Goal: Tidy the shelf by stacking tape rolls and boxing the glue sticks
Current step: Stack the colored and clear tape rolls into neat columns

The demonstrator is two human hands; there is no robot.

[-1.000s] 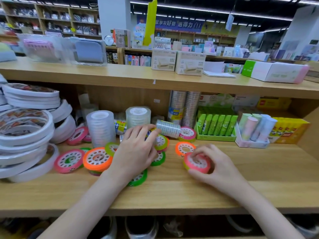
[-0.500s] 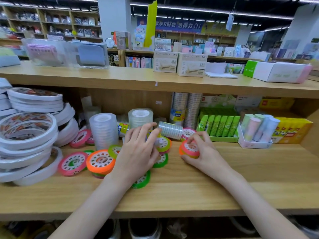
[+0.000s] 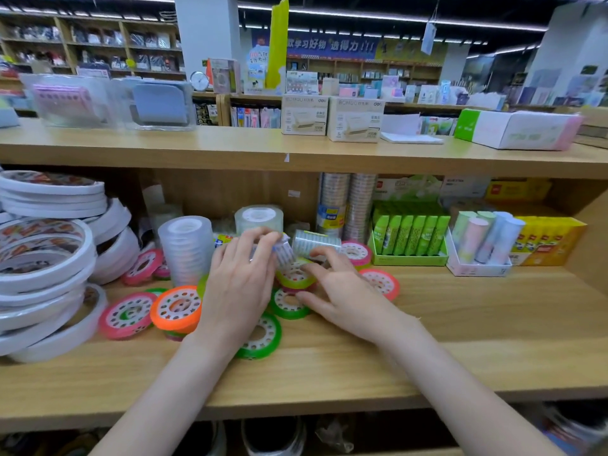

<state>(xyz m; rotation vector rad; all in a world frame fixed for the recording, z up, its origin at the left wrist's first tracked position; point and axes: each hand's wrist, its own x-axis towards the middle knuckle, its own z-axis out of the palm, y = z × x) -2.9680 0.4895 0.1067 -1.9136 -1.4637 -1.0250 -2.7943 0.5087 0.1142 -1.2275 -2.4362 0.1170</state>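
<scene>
Stacking is best done squarely. A clear tape roll (image 3: 284,253) is pinched by the left hand (image 3: 237,287); the right hand (image 3: 342,291) lies spread on the yellow-green roll (image 3: 294,274).

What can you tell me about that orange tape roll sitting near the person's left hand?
The orange tape roll is a flat ring of bright orange tape wound on a white plastic core pierced with small round holes. It lies slightly tilted on top of other rolls, with green and pink edges peeping out beneath it, on the wooden shelf. A pink roll lies against its left side. The left hand is just to its right.
</scene>
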